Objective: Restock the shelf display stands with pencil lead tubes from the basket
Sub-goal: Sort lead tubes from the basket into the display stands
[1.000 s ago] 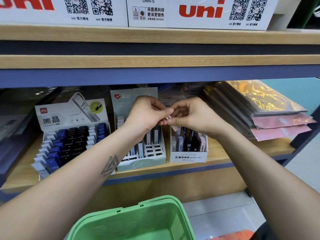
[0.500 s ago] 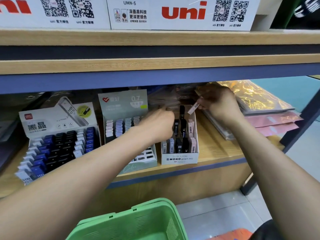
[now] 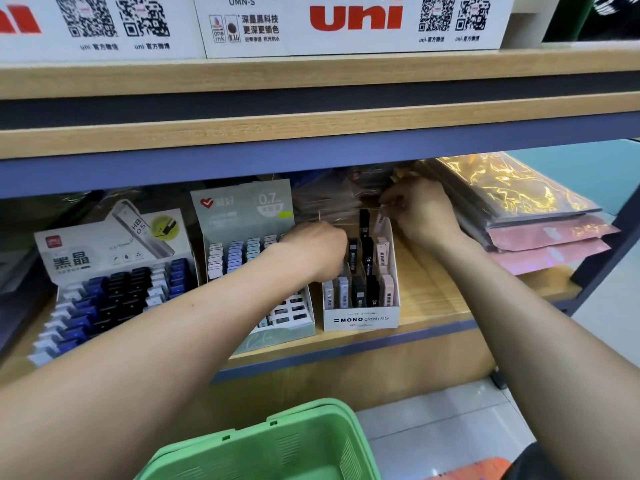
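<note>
The right hand (image 3: 424, 211) pinches a pale lead tube (image 3: 380, 221) over the back row of the white stand (image 3: 360, 318); it needs lowering into a slot. The left hand (image 3: 320, 249) reaches in, fingers hidden.

upper shelf: white uni boxes (image 3: 353, 22) with QR codes
lower shelf, right: stacked glossy packets (image 3: 512, 199), gold over pink
floor: pale tiles (image 3: 446, 420)
</note>
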`<state>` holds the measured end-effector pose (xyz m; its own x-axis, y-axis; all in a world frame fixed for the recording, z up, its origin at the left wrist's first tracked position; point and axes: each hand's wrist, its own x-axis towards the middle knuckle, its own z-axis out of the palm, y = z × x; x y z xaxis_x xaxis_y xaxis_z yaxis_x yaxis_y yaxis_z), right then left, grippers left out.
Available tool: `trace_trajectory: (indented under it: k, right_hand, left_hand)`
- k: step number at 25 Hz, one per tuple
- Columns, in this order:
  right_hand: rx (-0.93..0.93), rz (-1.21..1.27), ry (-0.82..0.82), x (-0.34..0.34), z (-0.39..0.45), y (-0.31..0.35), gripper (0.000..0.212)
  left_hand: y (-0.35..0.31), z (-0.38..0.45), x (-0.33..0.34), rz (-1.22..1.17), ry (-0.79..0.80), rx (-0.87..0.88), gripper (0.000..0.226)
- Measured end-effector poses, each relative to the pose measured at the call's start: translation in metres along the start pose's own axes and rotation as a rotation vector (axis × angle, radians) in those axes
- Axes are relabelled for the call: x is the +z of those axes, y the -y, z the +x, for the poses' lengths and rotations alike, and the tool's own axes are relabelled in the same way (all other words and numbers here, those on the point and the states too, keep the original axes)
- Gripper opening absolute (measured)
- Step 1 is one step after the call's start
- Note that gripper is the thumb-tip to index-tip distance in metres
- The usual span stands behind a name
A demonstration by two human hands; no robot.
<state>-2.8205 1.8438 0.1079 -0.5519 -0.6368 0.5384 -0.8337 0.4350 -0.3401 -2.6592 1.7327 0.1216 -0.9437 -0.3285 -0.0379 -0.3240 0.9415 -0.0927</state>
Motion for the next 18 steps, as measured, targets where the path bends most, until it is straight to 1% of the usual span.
trace_trajectory:
  k: [3,8,12,15,18]
  right_hand:
    - [0.026,-0.061,-0.02,0.003,0.004,0.006,0.015]
    - [0.023,-0.271,-0.053,0.003,0.008,0.012,0.016]
    - [0.002,-0.329,0.005,0.014,0.005,0.014,0.019]
    - [-0.023,-0.365,-0.043,0.021,0.002,0.011,0.017]
    - [-0.032,-0.322,-0.032,0.022,0.0,0.007,0.014]
  left_hand:
    - [0.002,-0.001,-0.002,-0.003,0.006,0.01,0.028]
    - [0.002,-0.001,-0.004,-0.001,0.021,0.015,0.029]
    - [0.002,0.0,-0.003,0.004,0.014,0.019,0.028]
    - [0.003,0.0,-0.002,0.002,0.01,0.016,0.028]
    - [0.004,0.001,-0.002,-0.005,0.012,0.017,0.029]
